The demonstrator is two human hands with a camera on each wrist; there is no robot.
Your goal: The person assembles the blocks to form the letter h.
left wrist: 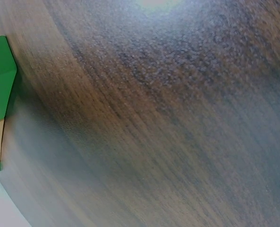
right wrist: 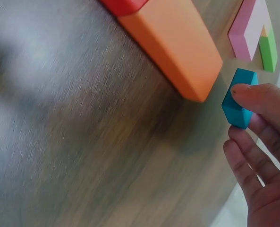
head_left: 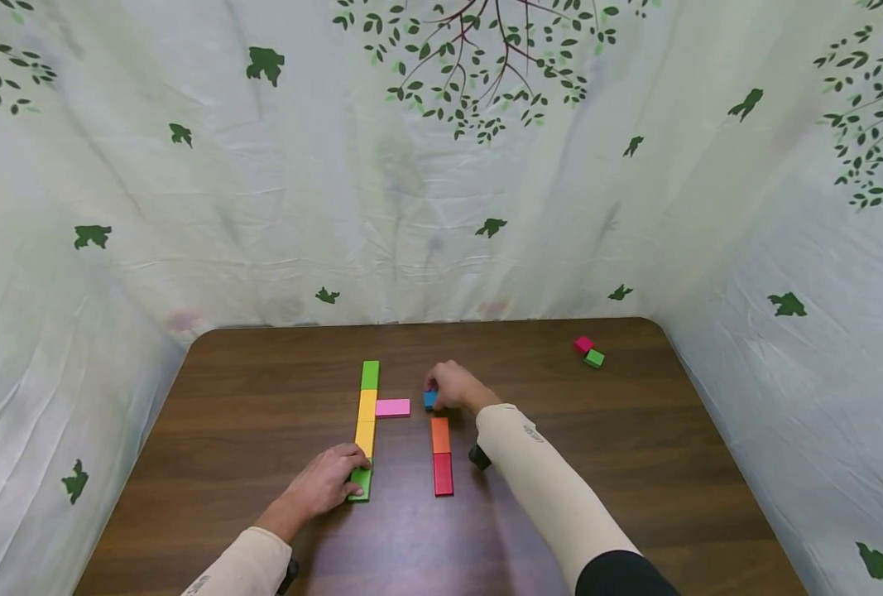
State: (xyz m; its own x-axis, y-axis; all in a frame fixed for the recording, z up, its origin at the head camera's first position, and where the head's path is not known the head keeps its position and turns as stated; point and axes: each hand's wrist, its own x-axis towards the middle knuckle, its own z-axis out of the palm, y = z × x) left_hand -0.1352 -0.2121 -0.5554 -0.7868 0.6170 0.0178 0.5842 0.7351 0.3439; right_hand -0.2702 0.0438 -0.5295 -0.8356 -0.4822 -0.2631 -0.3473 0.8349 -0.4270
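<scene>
A dark wooden table (head_left: 262,538) fills the lower half of the head view, walled on three sides by a pale cloth backdrop (head_left: 441,207) printed with green leaves and birds.

Nearest the viewer, at lower centre-left, the left hand (head_left: 325,485) rests on the table with its fingers curled onto a green block (head_left: 362,482). This block is the near end of a straight line running away from the viewer: two yellow blocks (head_left: 367,420) follow it, then a far green block (head_left: 370,374). A pink block (head_left: 392,407) lies crosswise, touching the right side of that line about midway up. In the left wrist view only the edge of the green block shows at the far left of the frame, and the fingers are out of sight there.

Just right of centre, a red block (head_left: 443,474) and an orange block (head_left: 440,434) lie end to end, parallel to the first line and apart from it.

Beyond the orange block, the right hand (head_left: 456,386) pinches a small blue block (right wrist: 239,99) between thumb and fingertips (right wrist: 253,94), the remaining fingers lightly curled beneath. The blue block sits just past the orange block's far end, near it but not touching, with the pink block on its other side.

Farthest off, at the upper right of the table, a small magenta block (head_left: 583,344) and a small green cube (head_left: 594,358) sit touching, well apart from everything else.
</scene>
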